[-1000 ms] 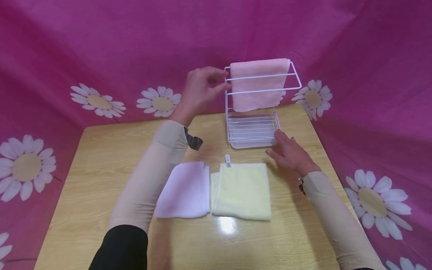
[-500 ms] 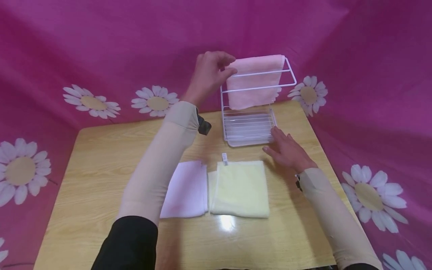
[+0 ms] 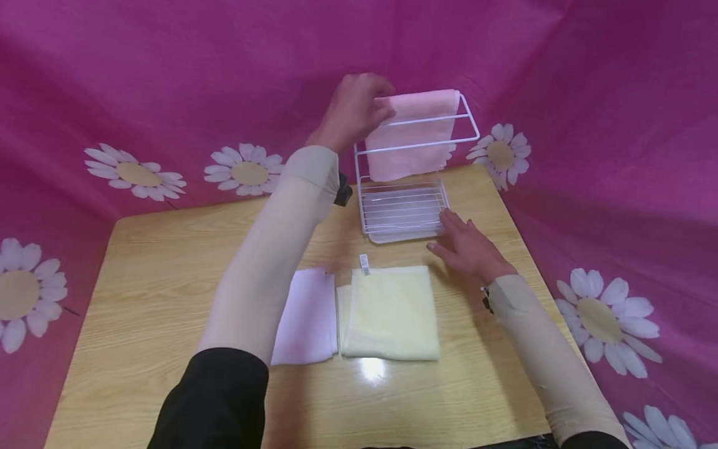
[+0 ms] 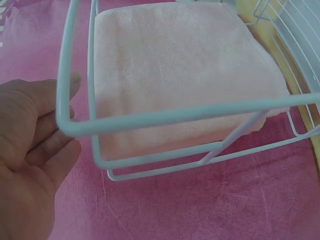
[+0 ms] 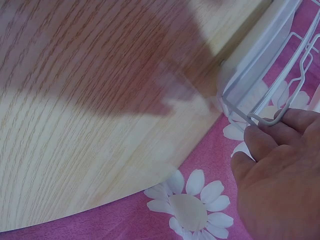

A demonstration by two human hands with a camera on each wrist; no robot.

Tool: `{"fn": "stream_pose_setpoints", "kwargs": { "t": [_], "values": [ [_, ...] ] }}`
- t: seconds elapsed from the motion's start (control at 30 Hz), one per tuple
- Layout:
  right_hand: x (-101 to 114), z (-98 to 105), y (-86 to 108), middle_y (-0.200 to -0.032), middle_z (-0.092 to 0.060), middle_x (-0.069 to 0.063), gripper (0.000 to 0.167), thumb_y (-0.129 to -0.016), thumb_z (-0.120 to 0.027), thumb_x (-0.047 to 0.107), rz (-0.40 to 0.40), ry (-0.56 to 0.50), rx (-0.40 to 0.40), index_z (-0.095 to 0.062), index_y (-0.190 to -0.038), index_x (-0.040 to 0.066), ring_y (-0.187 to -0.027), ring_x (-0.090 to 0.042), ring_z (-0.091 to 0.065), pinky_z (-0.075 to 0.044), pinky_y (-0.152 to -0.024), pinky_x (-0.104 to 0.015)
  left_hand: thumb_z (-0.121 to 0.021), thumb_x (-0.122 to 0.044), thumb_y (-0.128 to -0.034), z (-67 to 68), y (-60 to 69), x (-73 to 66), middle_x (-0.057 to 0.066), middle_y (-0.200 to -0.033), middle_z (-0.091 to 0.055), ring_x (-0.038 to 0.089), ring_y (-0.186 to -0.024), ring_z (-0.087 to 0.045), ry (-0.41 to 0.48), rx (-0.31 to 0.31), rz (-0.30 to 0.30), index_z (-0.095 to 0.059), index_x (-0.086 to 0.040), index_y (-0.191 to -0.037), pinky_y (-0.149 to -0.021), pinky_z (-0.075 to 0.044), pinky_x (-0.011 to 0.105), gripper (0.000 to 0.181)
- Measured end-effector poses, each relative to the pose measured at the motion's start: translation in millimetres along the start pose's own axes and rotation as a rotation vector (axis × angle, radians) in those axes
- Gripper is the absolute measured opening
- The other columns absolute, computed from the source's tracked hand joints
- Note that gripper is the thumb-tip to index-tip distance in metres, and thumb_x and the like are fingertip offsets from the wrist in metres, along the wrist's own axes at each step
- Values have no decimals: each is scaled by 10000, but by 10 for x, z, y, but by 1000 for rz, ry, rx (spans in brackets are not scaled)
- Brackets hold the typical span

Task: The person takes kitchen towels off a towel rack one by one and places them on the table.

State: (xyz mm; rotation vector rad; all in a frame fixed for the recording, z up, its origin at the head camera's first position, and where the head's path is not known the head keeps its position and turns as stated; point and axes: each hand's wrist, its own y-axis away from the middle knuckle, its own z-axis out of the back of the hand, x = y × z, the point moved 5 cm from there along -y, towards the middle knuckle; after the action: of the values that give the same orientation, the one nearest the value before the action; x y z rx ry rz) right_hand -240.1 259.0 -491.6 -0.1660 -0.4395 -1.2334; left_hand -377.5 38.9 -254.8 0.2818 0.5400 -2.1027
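Note:
A white wire rack stands at the back of the table, with a pink towel folded over its upper bars. My left hand is at the rack's upper left corner, beside the towel's left end. In the left wrist view its loosely bent fingers reach behind the corner wire, apart from the cloth; whether they touch the wire I cannot tell. Low on the rack's right side, the fingertips of my right hand touch the bottom wire, thumb spread away. A translucent tray lies under the rack's lower grid.
Nearer on the wooden table lie a folded lilac towel and a folded yellow towel with a white label. A magenta cloth with white daisies hangs behind and at both sides.
My left hand has moved up and slightly right from the rack's left end to its upper corner. The right hand stays at the rack's base. The view has shifted slightly.

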Motion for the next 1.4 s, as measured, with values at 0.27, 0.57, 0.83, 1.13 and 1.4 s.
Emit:
{"fn": "stream_pose_setpoints", "kwargs": {
  "t": [0.27, 0.57, 0.83, 1.13, 1.4],
  "values": [
    [37, -5, 16, -1665, -100, -165, 896, -999, -498, 563, -25, -5, 18, -106, -1608, 35, -1521, -322, -99, -62, -1210, -512, -681, -195, -972, -48, -100, 5, 27, -1228, -701, 127, -1109, -627, -14, 71, 41, -711, -80, -1253, -957, -460, 202, 304],
    [57, -17, 1, -1673, -72, -135, 925, -982, -511, 586, -82, 26, 43, -97, -1612, 50, -1524, -309, -89, -40, -1216, -477, -679, -246, -975, -152, -206, 47, 23, -798, -577, 150, -772, -482, -20, 144, 109, -728, -83, -941, -679, -389, 256, 174],
    [93, -28, -6, -1673, -77, -127, 912, -985, -517, 574, -83, 19, 42, -114, -1611, 47, -1526, -295, -84, -17, -1217, -465, -692, -259, -971, -160, -231, 71, 17, -985, -712, 149, -861, -559, -29, 145, 193, -786, -127, -1110, -765, -457, 268, 213],
    [116, -37, 23, -1674, -65, -132, 908, -990, -498, 579, -71, 9, 33, -104, -1610, 45, -1528, -291, -72, -20, -1215, -479, -693, -242, -973, -172, -204, 137, 28, -1155, -727, 144, -995, -608, 35, 104, 193, -758, -103, -1185, -890, -484, 245, 262],
    [135, -47, 2, -1671, -70, -148, 907, -996, -482, 581, -43, 12, 30, -102, -1606, 27, -1525, -304, -81, -43, -1215, -486, -684, -251, -976, -137, -176, 160, 27, -1179, -720, 145, -1037, -615, 64, 68, 225, -750, -117, -1206, -916, -481, 241, 274]
  ]
}}
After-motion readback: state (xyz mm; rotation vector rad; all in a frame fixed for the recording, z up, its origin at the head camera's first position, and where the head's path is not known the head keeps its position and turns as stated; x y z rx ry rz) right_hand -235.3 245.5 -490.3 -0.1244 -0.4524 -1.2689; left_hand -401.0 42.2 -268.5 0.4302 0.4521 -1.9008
